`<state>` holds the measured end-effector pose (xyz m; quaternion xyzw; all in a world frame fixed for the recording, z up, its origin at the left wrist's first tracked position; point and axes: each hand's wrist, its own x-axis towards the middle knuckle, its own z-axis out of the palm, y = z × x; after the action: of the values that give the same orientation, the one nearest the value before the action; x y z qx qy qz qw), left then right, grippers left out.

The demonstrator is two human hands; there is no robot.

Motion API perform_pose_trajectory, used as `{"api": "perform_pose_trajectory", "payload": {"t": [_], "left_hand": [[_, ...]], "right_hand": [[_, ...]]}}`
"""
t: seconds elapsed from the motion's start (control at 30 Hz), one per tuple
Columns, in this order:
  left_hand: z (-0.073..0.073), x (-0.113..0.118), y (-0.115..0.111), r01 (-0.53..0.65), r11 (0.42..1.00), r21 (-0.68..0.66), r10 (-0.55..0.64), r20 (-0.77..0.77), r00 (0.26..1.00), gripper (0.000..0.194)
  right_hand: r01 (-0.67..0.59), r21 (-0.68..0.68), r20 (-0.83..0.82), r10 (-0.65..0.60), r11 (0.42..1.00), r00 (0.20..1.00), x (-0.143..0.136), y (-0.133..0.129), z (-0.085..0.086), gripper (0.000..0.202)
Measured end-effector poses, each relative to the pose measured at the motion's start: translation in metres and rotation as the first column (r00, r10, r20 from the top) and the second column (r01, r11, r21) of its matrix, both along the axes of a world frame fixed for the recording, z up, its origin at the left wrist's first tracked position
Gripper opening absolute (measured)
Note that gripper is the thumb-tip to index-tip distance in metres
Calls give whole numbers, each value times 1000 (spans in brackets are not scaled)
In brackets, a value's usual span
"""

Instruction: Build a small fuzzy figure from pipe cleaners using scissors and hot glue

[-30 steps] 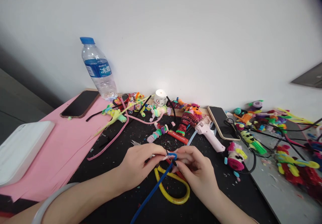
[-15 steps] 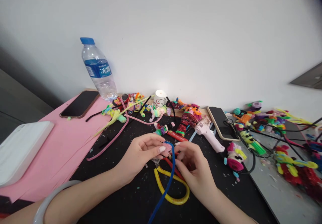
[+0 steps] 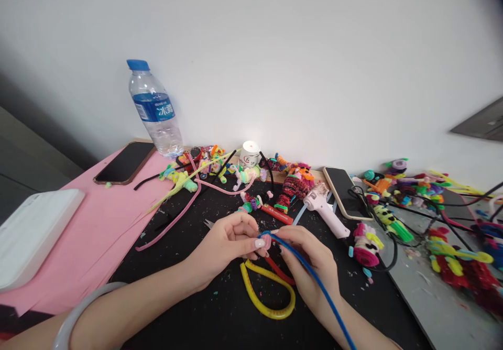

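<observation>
Left hand (image 3: 238, 242): thumb and fingers pinching a small pink fuzzy piece (image 3: 266, 243), raised over the black work mat (image 3: 184, 308).

Right hand (image 3: 310, 258): fingers bent, tips beside the pink piece and touching or nearly touching the blue stem; whether they grip it cannot be told at this angle.

Blue pipe cleaner (image 3: 317, 277), one: far end at the pink piece, length trailing over the right hand and forearm toward the lower edge.

Scissors, yellow handle (image 3: 271, 316), one pair: lying on the mat beneath the hands.

Hot glue gun (image 3: 328, 215), pale pink: lying beyond the right hand.

Step in hand, as judged: fitting or winding the blue stem about the pink piece. Next move calls for a steady left pinch and right fingertips guiding the stem snugly, its loose length kept free of the wrist.
</observation>
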<state>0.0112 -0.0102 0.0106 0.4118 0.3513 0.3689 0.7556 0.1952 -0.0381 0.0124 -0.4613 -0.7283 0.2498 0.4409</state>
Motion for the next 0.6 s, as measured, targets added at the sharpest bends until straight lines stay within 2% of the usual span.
{"api": "perform_pose_trajectory", "payload": {"t": [0.1, 0.37, 0.6], "left_hand": [[1, 0, 0, -9, 1000, -13, 9, -6, 1000, 21], [-2, -1, 1, 8, 1000, 5, -8, -17, 1000, 21], [-1, -2, 3, 2, 999, 34, 0, -68, 998, 16]], "right_hand": [[25, 4, -13, -25, 1000, 1000, 0, 0, 0, 12], [-2, 46, -38, 4, 999, 999, -1, 4, -1, 12], [-28, 14, -54, 28, 1000, 998, 1, 5, -5, 13]]}}
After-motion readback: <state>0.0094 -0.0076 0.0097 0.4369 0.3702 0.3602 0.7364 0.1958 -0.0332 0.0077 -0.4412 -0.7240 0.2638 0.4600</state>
